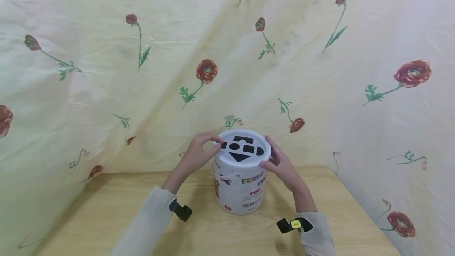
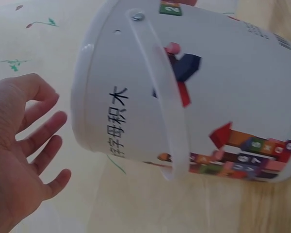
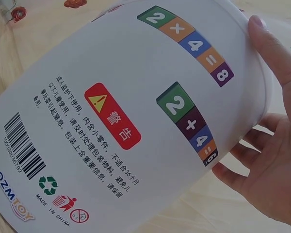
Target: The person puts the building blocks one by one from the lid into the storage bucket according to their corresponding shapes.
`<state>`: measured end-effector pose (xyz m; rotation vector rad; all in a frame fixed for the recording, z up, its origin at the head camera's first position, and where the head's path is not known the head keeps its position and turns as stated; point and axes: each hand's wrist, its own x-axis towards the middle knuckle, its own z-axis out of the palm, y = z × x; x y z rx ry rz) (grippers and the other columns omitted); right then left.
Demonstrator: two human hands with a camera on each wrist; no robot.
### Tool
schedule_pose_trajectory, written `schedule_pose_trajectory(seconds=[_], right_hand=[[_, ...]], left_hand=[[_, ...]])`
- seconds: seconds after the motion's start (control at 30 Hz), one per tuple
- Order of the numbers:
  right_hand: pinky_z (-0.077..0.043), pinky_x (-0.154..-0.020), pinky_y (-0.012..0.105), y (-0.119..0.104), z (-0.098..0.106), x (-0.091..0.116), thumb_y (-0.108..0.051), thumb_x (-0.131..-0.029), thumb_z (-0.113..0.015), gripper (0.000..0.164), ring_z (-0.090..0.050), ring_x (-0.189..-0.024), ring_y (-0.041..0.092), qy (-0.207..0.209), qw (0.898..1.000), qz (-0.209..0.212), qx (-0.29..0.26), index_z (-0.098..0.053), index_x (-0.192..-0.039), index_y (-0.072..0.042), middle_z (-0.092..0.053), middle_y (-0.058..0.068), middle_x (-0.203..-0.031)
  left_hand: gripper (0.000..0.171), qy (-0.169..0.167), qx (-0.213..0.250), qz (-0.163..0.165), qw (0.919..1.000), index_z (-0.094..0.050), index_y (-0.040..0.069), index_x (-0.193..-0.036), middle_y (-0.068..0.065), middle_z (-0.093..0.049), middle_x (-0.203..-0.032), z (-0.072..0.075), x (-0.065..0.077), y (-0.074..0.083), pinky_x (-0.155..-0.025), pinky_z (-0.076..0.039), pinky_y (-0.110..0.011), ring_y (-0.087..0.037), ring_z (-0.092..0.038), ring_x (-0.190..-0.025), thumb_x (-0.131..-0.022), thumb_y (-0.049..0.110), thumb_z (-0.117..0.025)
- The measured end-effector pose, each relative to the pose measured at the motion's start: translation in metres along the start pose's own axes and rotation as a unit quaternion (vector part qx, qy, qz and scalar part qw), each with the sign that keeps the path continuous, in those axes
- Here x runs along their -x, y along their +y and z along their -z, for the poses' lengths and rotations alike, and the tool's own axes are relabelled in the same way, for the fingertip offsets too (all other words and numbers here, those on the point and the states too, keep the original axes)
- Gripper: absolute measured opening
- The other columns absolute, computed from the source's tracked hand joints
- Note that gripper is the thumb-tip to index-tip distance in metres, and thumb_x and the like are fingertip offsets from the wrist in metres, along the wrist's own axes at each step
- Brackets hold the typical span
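A white plastic bucket (image 1: pixel 239 192) with a shape-sorter lid (image 1: pixel 254 161) stands upright on the table. Black-looking cut-outs, among them a triangle, a circle and a square, mark the lid. My left hand (image 1: pixel 199 153) hovers at the lid's left edge, its thumb and index finger close together by a square cut-out. In the left wrist view its other fingers are loosely bent, and I see nothing held. With thumb at the front and fingers at the far side, my right hand (image 1: pixel 282 165) grips the bucket's upper rim on the right. A white handle (image 2: pixel 162 92) hangs down the bucket's side.
The bucket stands on a light wooden table (image 1: pixel 121 212), close to a cream cloth (image 1: pixel 160 90) printed with red flowers, which hangs behind and at both sides. Each wrist wears a black strapped camera.
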<state>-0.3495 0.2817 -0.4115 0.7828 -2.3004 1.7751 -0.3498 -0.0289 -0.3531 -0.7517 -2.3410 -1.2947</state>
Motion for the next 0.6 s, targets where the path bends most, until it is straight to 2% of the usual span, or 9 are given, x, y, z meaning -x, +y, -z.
schedule_pose_trajectory(seconds=[0.27, 0.4, 0.53, 0.6], right_hand=[[-0.019, -0.116, 0.072, 0.000, 0.007, 0.001, -0.028, -0.096, -0.065, 0.090, -0.011, -0.157, 0.043, 0.002, 1.000, -0.001, 0.023, -0.007, -0.165, -0.024, -0.007, 0.004, -0.173], [-0.020, -0.117, 0.071, 0.000, 0.011, 0.000, -0.028, -0.099, -0.062, 0.087, -0.010, -0.158, 0.040, 0.000, 0.999, 0.000, 0.038, -0.007, -0.165, -0.020, -0.008, 0.007, -0.173], [-0.018, -0.120, 0.067, -0.003, 0.020, -0.001, -0.025, -0.100, -0.062, 0.084, -0.009, -0.159, 0.037, 0.006, 0.998, 0.010, 0.065, -0.010, -0.165, -0.017, -0.010, 0.008, -0.173], [-0.017, -0.121, 0.067, -0.005, 0.025, 0.000, -0.026, -0.099, -0.064, 0.084, -0.011, -0.159, 0.037, 0.017, 0.996, 0.010, 0.089, -0.012, -0.165, -0.019, -0.012, 0.008, -0.172]], left_hand=[[0.026, 0.069, -0.005, -0.021, 0.9974, -0.071, 0.012, -0.119, -0.005, -0.068, -0.120, -0.005, 0.018, -0.017, -0.106, -0.045, -0.052, -0.025, -0.056, -0.120, -0.095, 0.021, -0.070], [0.034, 0.095, -0.041, -0.019, 0.9944, -0.069, 0.011, -0.126, -0.007, -0.067, -0.123, -0.004, 0.026, -0.028, -0.103, -0.045, -0.053, -0.027, -0.054, -0.119, -0.094, 0.023, -0.072], [0.043, 0.106, -0.098, -0.015, 0.9894, -0.065, 0.012, -0.133, -0.009, -0.066, -0.131, 0.001, 0.032, -0.039, -0.104, -0.043, -0.057, -0.031, -0.054, -0.123, -0.095, 0.029, -0.071], [0.047, 0.108, -0.128, -0.016, 0.9857, -0.063, 0.012, -0.136, -0.010, -0.065, -0.135, 0.004, 0.034, -0.045, -0.106, -0.041, -0.059, -0.033, -0.054, -0.126, -0.094, 0.032, -0.070]])
